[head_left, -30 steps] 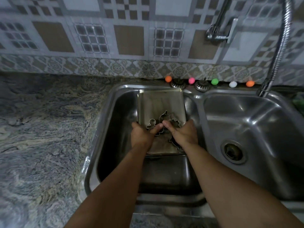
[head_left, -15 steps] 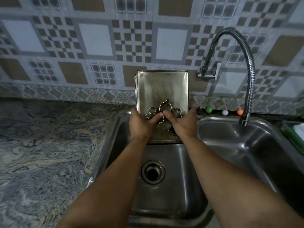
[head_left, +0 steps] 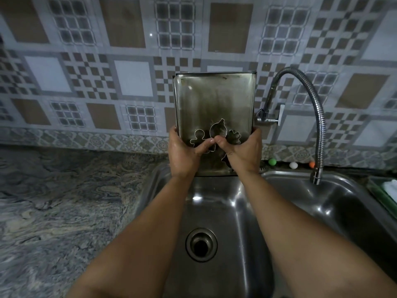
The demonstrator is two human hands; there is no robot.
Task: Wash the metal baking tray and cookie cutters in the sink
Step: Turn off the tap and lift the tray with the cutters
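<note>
I hold a rectangular metal baking tray (head_left: 214, 100) upright above the left sink basin (head_left: 217, 203), its inner face toward me. My left hand (head_left: 184, 153) grips its lower left edge and my right hand (head_left: 243, 151) its lower right edge. Both thumbs press thin metal cookie cutters against the tray: a gingerbread-man cutter (head_left: 198, 137), a round ornament-shaped cutter (head_left: 218, 130) and a jagged cutter (head_left: 234, 137). Another cutter shows partly under my right hand.
A flexible steel faucet (head_left: 318, 117) arches over the right basin (head_left: 322, 196), its valve (head_left: 269, 117) on the tiled wall. The left basin's drain (head_left: 201, 244) lies below my arms. Small coloured balls (head_left: 272, 161) sit behind the sink. Granite counter (head_left: 64, 201) spreads left.
The tray with the cutters has been lifted out of the left basin and raised upright in front of the wall. My view has tilted upward.
</note>
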